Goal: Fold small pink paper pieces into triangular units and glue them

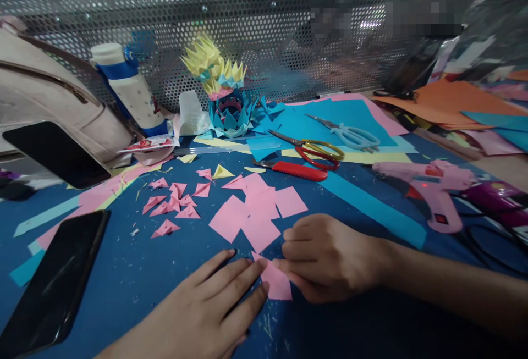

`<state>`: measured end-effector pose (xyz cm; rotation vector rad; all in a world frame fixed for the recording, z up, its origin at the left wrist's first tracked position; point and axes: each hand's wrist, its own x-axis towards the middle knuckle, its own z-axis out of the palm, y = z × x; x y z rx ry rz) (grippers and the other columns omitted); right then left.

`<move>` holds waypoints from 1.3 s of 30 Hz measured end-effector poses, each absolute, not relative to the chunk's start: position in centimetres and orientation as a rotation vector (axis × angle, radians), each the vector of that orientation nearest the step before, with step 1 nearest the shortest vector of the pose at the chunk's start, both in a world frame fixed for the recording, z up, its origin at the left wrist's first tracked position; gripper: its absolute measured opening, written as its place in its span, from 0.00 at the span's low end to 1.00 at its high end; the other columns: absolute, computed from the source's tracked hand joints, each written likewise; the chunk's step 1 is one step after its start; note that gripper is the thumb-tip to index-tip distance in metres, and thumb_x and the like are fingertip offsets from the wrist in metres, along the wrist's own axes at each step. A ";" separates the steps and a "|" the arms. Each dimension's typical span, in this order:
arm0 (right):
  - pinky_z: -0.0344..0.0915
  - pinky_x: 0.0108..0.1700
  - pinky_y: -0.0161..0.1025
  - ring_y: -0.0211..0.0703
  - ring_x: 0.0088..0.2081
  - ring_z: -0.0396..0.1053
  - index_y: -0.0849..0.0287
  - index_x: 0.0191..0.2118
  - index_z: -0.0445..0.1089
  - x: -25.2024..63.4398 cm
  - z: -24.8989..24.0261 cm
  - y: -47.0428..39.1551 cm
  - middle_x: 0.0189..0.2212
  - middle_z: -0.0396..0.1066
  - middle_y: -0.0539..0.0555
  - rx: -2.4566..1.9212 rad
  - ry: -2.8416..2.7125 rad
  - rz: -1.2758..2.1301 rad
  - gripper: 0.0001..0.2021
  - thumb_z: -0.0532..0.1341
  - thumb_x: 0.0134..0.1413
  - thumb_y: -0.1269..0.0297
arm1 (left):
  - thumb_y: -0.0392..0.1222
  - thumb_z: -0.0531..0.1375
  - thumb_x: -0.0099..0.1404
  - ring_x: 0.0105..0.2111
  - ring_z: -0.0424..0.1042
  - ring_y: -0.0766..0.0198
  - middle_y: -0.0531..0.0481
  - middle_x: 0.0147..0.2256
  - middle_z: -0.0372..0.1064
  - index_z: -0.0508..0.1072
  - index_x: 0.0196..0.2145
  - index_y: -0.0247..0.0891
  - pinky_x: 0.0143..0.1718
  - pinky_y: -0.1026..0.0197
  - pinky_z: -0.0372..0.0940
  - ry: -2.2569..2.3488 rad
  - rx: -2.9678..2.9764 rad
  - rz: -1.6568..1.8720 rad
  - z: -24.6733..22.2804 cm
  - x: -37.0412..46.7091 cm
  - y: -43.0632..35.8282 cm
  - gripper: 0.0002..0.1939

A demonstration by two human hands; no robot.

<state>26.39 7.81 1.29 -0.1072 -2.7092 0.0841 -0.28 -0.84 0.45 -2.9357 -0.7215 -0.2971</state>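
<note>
A small piece of pink paper (277, 283) lies on the blue table between my hands, with one edge folded or angled near its top. My left hand (206, 304) is stretched out flat, and its fingertips press on the paper's left edge. My right hand (330, 257) is curled, with its fingertips and thumb closed at the paper's right edge. Just beyond lie several loose pink paper squares (260, 205). To their left sits a scatter of small folded pink triangles (175, 199), beside a yellow folded piece (221, 172).
Red-handled cutter (299, 171), red-and-yellow scissors (317, 151) and light-blue scissors (355, 136) lie ahead. A pink glue gun (433, 183) rests at right. Two phones (58, 276) (58, 153), a bottle (130, 92) and a bag (49, 84) are left. A folded-paper model (229, 106) stands behind.
</note>
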 end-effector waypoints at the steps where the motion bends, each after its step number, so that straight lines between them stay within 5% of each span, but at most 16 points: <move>1: 0.52 0.27 0.41 0.39 0.23 0.56 0.58 0.27 0.67 26.4 1.6 7.9 0.21 0.62 0.47 -0.088 -2.725 0.089 0.14 0.54 0.65 0.72 | 0.43 0.48 0.80 0.62 0.65 0.54 0.42 0.63 0.65 0.68 0.63 0.35 0.66 0.50 0.56 -0.727 -2.938 -0.295 0.4 -0.2 -0.9 0.20; 11: 0.50 0.26 0.42 0.37 0.20 0.53 0.57 0.19 0.60 26.7 1.7 8.4 0.18 0.60 0.46 0.002 -2.654 0.293 0.19 0.52 0.63 0.73 | 0.43 0.46 0.81 0.61 0.66 0.54 0.43 0.63 0.65 0.67 0.64 0.34 0.65 0.50 0.59 -0.697 -2.938 -0.264 0.8 -0.2 -0.6 0.21; 16: 0.50 0.26 0.40 0.37 0.22 0.58 0.58 0.29 0.68 26.7 0.6 9.0 0.21 0.66 0.48 -0.055 -2.518 0.433 0.17 0.51 0.70 0.66 | 0.43 0.47 0.80 0.62 0.65 0.54 0.41 0.65 0.63 0.66 0.65 0.36 0.63 0.49 0.61 -0.702 -2.971 -0.219 1.1 -0.4 -0.8 0.21; 26: 0.52 0.32 0.38 0.39 0.29 0.61 0.58 0.34 0.68 26.5 0.2 9.4 0.27 0.69 0.50 -0.120 -2.656 0.408 0.19 0.48 0.76 0.57 | 0.41 0.50 0.78 0.60 0.67 0.52 0.41 0.58 0.69 0.66 0.65 0.46 0.60 0.45 0.66 -0.748 -3.004 -0.334 0.7 -0.3 -0.9 0.20; 29: 0.50 0.32 0.38 0.39 0.29 0.59 0.57 0.33 0.67 26.4 0.2 9.5 0.26 0.67 0.50 -0.131 -2.678 0.366 0.20 0.46 0.76 0.58 | 0.41 0.48 0.79 0.57 0.69 0.55 0.45 0.57 0.71 0.69 0.62 0.39 0.65 0.48 0.60 -0.726 -2.962 -0.374 0.7 -0.2 -1.0 0.19; 34: 0.50 0.32 0.39 0.40 0.28 0.58 0.57 0.31 0.66 26.3 0.4 9.4 0.26 0.66 0.50 -0.128 -2.684 0.346 0.23 0.43 0.76 0.58 | 0.41 0.49 0.80 0.57 0.68 0.60 0.48 0.56 0.72 0.73 0.57 0.32 0.73 0.51 0.34 -0.728 -2.886 -0.474 0.6 0.1 -1.1 0.18; 39: 0.50 0.32 0.39 0.39 0.28 0.59 0.57 0.30 0.65 26.4 0.4 9.4 0.25 0.67 0.51 -0.149 -2.667 0.395 0.22 0.45 0.76 0.57 | 0.38 0.51 0.79 0.55 0.70 0.59 0.47 0.55 0.73 0.76 0.53 0.30 0.73 0.50 0.35 -0.762 -2.836 -0.587 -0.1 0.2 -1.0 0.16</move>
